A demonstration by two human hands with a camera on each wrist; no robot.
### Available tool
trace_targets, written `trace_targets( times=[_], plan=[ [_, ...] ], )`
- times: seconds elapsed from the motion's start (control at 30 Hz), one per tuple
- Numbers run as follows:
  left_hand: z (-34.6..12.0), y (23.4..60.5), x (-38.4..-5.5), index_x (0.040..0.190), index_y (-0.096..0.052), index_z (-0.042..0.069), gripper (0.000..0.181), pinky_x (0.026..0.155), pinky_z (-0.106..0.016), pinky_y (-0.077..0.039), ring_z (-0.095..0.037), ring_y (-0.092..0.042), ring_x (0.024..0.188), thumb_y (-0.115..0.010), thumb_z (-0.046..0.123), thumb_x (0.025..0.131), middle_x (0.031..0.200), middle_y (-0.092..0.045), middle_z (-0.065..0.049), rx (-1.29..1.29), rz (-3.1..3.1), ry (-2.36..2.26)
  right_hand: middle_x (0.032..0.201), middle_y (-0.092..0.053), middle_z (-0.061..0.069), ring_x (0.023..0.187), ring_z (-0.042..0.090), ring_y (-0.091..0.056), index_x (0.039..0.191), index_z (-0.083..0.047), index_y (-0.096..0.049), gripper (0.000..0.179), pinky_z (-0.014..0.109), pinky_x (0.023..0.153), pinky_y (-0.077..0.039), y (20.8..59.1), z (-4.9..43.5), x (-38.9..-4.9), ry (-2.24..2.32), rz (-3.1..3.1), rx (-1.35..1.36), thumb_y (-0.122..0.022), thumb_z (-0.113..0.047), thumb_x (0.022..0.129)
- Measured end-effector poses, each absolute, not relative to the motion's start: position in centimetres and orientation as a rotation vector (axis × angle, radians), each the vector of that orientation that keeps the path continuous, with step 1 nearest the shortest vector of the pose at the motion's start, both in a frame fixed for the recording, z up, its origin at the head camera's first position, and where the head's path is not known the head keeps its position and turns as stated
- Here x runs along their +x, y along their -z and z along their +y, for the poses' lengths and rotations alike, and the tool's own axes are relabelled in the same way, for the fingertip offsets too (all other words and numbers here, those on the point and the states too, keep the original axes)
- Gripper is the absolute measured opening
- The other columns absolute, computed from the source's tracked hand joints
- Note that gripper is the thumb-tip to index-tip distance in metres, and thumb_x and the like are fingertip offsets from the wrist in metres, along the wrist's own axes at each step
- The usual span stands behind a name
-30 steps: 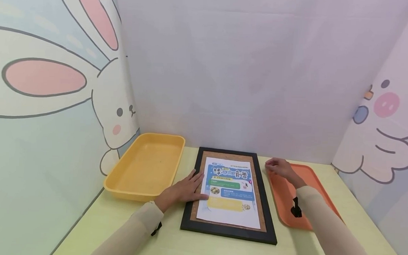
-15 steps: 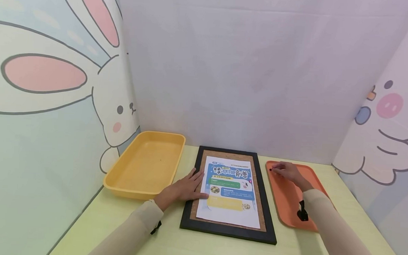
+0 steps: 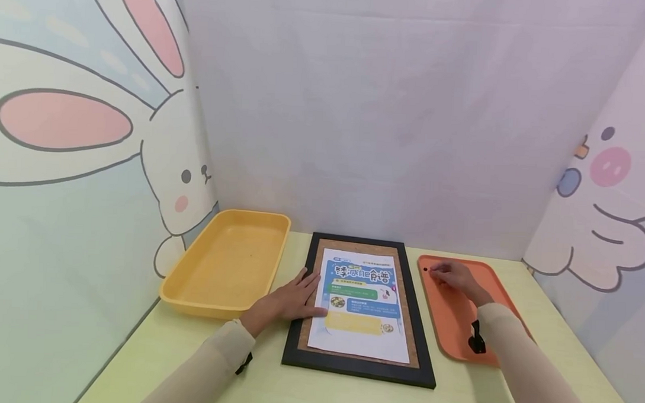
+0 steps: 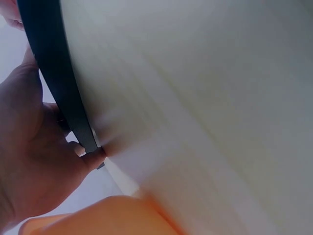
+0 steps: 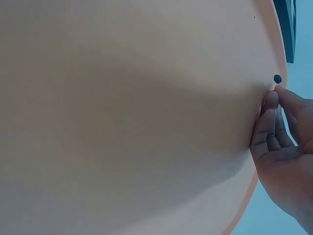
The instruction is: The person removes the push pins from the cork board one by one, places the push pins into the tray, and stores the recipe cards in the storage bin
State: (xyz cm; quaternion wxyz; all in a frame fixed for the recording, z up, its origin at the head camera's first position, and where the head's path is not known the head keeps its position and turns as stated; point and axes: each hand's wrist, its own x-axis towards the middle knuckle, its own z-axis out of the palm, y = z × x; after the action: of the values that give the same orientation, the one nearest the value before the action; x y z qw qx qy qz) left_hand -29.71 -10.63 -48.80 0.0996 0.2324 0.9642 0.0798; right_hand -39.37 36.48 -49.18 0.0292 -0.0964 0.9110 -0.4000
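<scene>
A black-framed cork board (image 3: 306, 355) lies flat, with a printed sheet (image 3: 362, 345) on its cork. My left hand (image 3: 289, 298) rests across the board's left side, fingers spread, fingertips and thumb on the sheet's edge. In the left wrist view, the same hand (image 4: 44, 147) reaches over the dark frame (image 4: 54, 58). Over the orange tray (image 3: 451, 330), my right hand (image 3: 455, 276) brings thumb and fingertips together. A small black round piece (image 5: 278, 79) lies on the tray just beyond the fingertips. Whether the fingertips pinch anything is hidden.
A yellow tray (image 3: 225, 308) stands left of the board, near the left forearm. Behind the pale yellow table (image 3: 315, 397) hangs a light backdrop (image 3: 326, 107). Side walls with cartoon animals flank the table.
My right hand has moved from the orange tray's upper left rim to just inside the tray, uncovering the black piece. The left hand stays on the board.
</scene>
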Motion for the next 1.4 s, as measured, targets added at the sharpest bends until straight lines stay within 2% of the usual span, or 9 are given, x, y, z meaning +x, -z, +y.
trace_targets(
  times=[0.43, 0.77, 1.4],
  plan=[
    [-10.6, 48.6, -29.5, 0.167, -0.019, 0.011, 0.105, 0.124, -0.053, -0.025, -0.035, -0.004, 0.16, -0.048, 0.08, 0.093, 0.174, -0.014, -0.007, 0.706, 2.858, -0.251, 0.094, -0.071, 0.017, 0.074, 0.019, -0.062, 0.116, 0.01, -0.068, 0.028, 0.029, 0.061, -0.052, 49.7, 36.7, -39.0, 1.244, 2.855, -0.281, -0.066, -0.016, 0.104],
    [-10.6, 48.9, -29.3, 0.167, -0.018, 0.01, 0.104, 0.123, -0.054, -0.027, -0.036, -0.004, 0.16, -0.048, 0.079, 0.094, 0.175, -0.013, -0.007, 0.717, 2.855, -0.287, 0.089, -0.07, 0.013, 0.072, 0.02, -0.058, 0.114, 0.008, -0.07, 0.027, 0.028, 0.061, -0.051, 50.3, 36.9, -38.9, 1.236, 2.89, -0.286, -0.068, -0.017, 0.103],
    [-10.7, 49.0, -28.9, 0.167, -0.019, 0.01, 0.106, 0.124, -0.052, -0.027, -0.036, -0.005, 0.16, -0.045, 0.081, 0.094, 0.174, -0.014, -0.007, 0.728, 2.871, -0.276, 0.091, -0.07, 0.01, 0.077, 0.022, -0.06, 0.115, 0.008, -0.07, 0.028, 0.027, 0.063, -0.052, 50.7, 37.0, -39.0, 1.246, 2.886, -0.291, -0.07, -0.017, 0.101]
  ],
)
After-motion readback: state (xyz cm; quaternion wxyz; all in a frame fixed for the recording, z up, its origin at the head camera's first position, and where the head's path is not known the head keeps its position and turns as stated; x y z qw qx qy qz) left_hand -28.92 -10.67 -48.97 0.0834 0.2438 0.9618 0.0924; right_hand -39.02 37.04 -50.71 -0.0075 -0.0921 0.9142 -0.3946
